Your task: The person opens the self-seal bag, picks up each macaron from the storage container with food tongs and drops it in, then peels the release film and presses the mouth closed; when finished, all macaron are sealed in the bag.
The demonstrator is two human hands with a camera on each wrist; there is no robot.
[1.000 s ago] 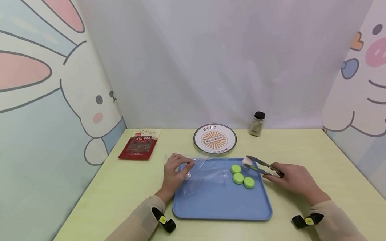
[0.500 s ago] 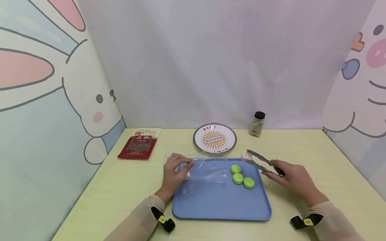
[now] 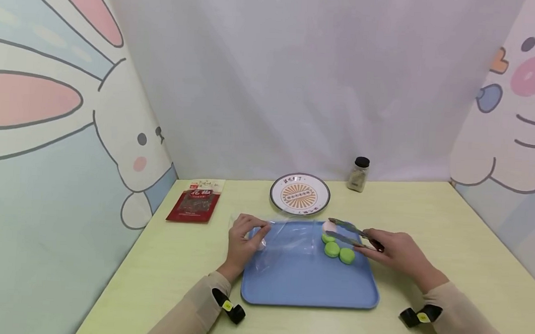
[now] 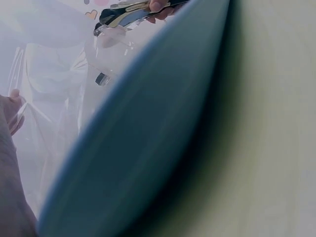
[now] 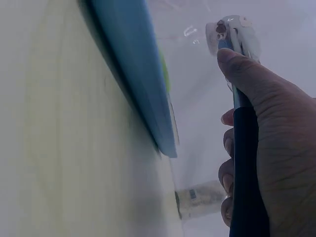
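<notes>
My left hand (image 3: 244, 240) pinches the near-left edge of a clear plastic bag (image 3: 288, 241), which spreads over the left half of a blue tray (image 3: 311, 293). In my right hand (image 3: 401, 252) are metal tongs (image 3: 349, 240) with a dark handle (image 5: 245, 163). The tongs' tips hold a pale pink macaron (image 3: 329, 227) above the tray's far side, close to the bag's right end. Several green macarons (image 3: 332, 249) lie below; the pink one partly covers one of them. Whether the tongs' tips are inside the bag, I cannot tell.
A patterned plate (image 3: 323, 186) stands just behind the tray. Farther back is a spice jar (image 3: 358, 175) with a black lid. To the left lies a red packet (image 3: 194, 205). Printed walls close in both sides of the table (image 3: 185, 263).
The tongs have lifted the pink macaron from the tray's far right corner and carried it left, above the green macarons. My left hand stays in place on the bag.
</notes>
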